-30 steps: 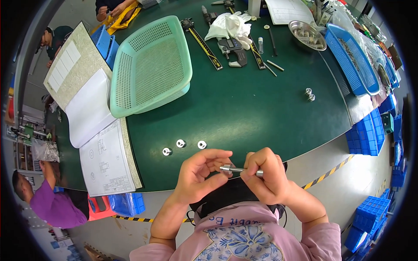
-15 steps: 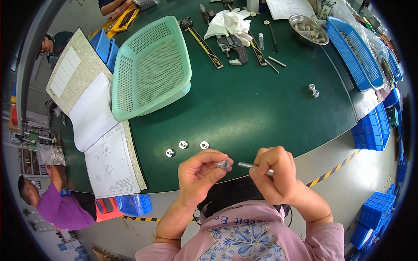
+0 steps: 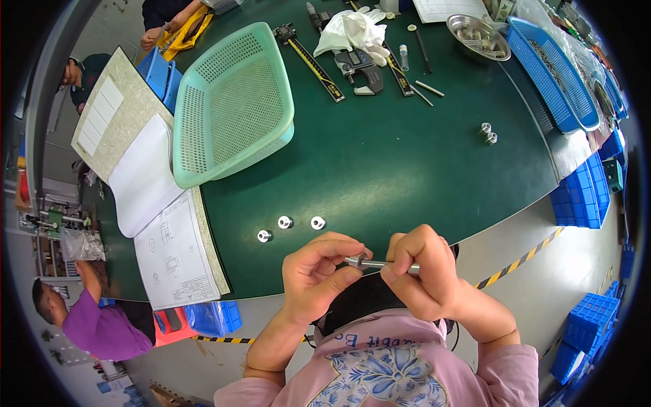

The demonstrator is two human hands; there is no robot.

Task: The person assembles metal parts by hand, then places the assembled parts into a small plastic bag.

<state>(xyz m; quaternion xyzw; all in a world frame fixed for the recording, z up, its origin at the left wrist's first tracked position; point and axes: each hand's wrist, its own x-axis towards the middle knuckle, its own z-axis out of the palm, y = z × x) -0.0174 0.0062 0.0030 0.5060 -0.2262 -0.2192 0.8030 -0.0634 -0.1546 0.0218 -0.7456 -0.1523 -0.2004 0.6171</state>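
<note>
Between the thumb and fingers of my left hand [image 3: 313, 277] is a small silver metal bushing [image 3: 356, 260]. My right hand [image 3: 427, 271] is closed round a stepped metal pin [image 3: 377, 265], its thin end pointing left. The pin's tip meets the bushing at its hole; how deep it sits inside I cannot tell. Beyond my left hand, three similar bushings stand on the green table: one on the left [image 3: 264, 236], a middle one [image 3: 285, 222] and a right one [image 3: 318, 222]. Two more bushings [image 3: 486, 127] stand together farther right.
A pale green perforated basket [image 3: 183, 149] stands at the left, next to an open folder with a drawing [image 3: 173, 258]. Calipers [image 3: 315, 68], a micrometer [image 3: 359, 71], white gloves [image 3: 349, 32], loose pins [image 3: 430, 89], a metal bowl [image 3: 453, 49] and a blue basket [image 3: 569, 112] lie farther back.
My hands have come together: the pin in my right hand has moved left, and its tip now meets the bushing in my left hand. The bushing has turned slightly.
</note>
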